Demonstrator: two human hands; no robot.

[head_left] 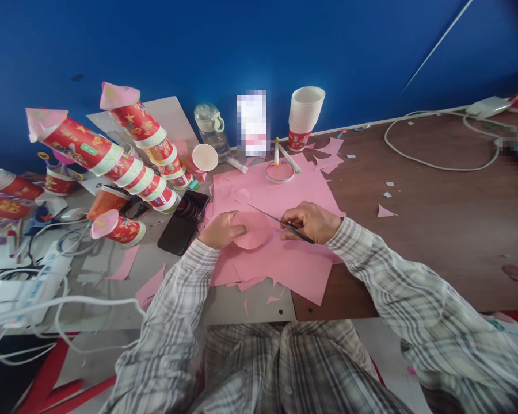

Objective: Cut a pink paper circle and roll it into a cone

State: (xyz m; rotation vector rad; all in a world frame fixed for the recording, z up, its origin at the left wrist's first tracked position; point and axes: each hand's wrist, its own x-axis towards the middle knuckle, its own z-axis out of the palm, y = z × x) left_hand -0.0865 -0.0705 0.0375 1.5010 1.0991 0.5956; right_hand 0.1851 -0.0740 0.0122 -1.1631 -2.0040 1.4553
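My left hand (221,229) is closed on a round pink paper piece (255,233), held just above the pink paper sheets (285,195) spread on the table. My right hand (309,221) grips a pair of thin scissors (271,217). Their blades point left and up over the round piece. Both sleeves are grey plaid. Small pink offcuts (273,298) lie along the near edge of the sheets.
A black phone (183,222) lies left of my hands. Rockets of stacked red paper cups (125,164) lie further left. A white cup stack (304,115), a tape ring (280,171), a glue stick (237,165) and a bottle (211,129) stand behind. White cables (435,164) cross the brown table.
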